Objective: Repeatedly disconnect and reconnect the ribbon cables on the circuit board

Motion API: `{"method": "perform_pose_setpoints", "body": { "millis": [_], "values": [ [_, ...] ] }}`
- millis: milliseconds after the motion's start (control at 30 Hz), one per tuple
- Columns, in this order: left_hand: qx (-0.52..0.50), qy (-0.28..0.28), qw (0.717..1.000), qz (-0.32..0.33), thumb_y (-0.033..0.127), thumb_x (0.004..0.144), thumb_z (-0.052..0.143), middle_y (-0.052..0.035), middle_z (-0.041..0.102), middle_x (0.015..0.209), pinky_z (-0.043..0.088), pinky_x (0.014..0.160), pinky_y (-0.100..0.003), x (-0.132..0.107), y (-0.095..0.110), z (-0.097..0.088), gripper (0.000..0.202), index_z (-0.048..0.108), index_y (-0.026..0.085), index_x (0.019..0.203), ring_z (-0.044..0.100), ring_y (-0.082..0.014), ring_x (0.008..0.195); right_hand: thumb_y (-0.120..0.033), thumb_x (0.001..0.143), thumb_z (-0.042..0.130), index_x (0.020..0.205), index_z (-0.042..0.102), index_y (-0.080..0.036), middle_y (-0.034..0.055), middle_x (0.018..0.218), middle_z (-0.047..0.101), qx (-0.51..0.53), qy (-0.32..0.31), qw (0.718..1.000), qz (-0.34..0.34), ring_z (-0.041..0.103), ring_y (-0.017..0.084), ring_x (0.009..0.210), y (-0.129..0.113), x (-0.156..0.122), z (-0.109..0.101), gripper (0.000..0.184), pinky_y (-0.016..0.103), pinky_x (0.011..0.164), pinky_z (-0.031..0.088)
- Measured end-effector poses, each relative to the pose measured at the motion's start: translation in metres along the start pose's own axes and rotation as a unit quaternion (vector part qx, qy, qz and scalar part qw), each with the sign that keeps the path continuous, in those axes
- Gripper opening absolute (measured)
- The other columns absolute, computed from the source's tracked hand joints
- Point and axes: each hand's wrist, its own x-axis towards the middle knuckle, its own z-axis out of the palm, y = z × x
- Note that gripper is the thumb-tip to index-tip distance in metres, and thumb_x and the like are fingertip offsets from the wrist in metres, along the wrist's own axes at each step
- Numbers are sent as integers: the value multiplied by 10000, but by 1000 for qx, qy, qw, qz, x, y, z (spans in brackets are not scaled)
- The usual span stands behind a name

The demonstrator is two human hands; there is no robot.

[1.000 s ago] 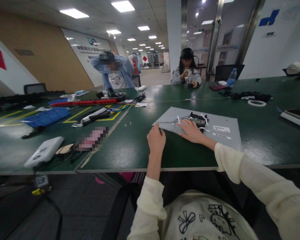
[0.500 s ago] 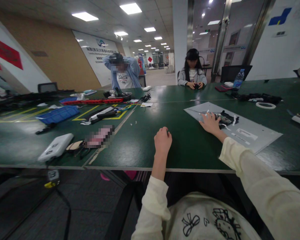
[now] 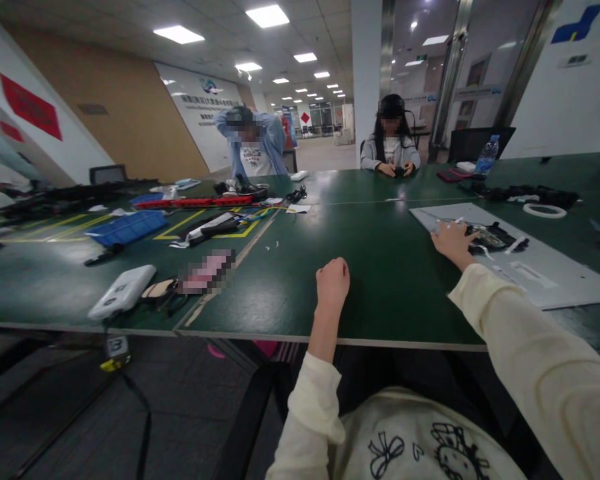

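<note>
My left hand (image 3: 333, 283) rests curled on the green table, in front of my body. Its fingers are closed, and whatever they may hold is hidden from me. Off to the right, my right hand (image 3: 453, 243) lies with spread fingers on the left part of a flat grey panel (image 3: 575, 273). Beside those fingers, a dark electronic part with a circuit board (image 3: 495, 237) and white tabs sits on the panel. The fingertips partly cover small white pieces at the panel's far edge.
A white power bank (image 3: 123, 291) and a pink phone-like item (image 3: 207, 272) lie left. Beyond them are a blue tray (image 3: 126, 229) and a red strip (image 3: 195, 202). A tape roll (image 3: 544, 211) and water bottle (image 3: 487, 157) stand right. Two people (image 3: 257, 143) sit opposite.
The grey panel has slid to the right along the table, with my right hand moving on it. My left hand's fingers have curled tighter. The view has shifted slightly.
</note>
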Motion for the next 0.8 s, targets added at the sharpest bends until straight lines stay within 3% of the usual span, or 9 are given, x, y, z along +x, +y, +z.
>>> {"method": "perform_pose_setpoints", "body": {
  "millis": [300, 467, 567, 667, 800],
  "values": [
    [-9, -13, 1000, 11, 146, 909, 518, -37, 689, 956, 479, 943, -373, -2, 2, -3, 121, 627, 191, 882, 648, -174, 914, -434, 955, 302, 1409, 457, -118, 251, 1420, 399, -2, 0, 1000, 24, 218, 463, 1372, 22, 15, 1, 574, 779, 994, 114],
    [-14, 0, 1000, 9, 186, 908, 553, -43, 691, 978, 487, 913, -359, -3, 5, -4, 81, 615, 194, 961, 652, -185, 934, -355, 945, 353, 1386, 489, -109, 255, 1420, 403, 12, 10, 1000, 5, 200, 440, 1370, 25, 12, 0, 523, 745, 1002, 128],
    [-17, -9, 1000, 7, 116, 942, 430, -41, 699, 924, 494, 877, -340, -3, 7, -5, 205, 618, 193, 974, 666, -169, 863, -334, 947, 369, 1375, 514, -148, 236, 1452, 379, 54, 25, 998, -2, 185, 409, 1372, 25, 14, -4, 488, 702, 1008, 147],
    [-9, -17, 1000, 15, 83, 933, 401, -34, 697, 852, 495, 856, -332, -3, 7, -5, 259, 634, 194, 910, 668, -166, 800, -348, 949, 393, 1364, 535, -166, 236, 1429, 412, 120, 55, 991, 25, 280, 359, 1326, 31, 26, -12, 474, 583, 1014, 249],
    [-19, -5, 1000, 16, 104, 949, 393, -30, 695, 841, 496, 817, -307, -3, 7, -6, 255, 632, 192, 932, 667, -156, 778, -239, 965, 225, 1360, 479, 33, 335, 1230, 517, 110, 126, 985, 32, 453, 296, 1154, 51, 47, -29, 542, 421, 913, 376]
  ]
}}
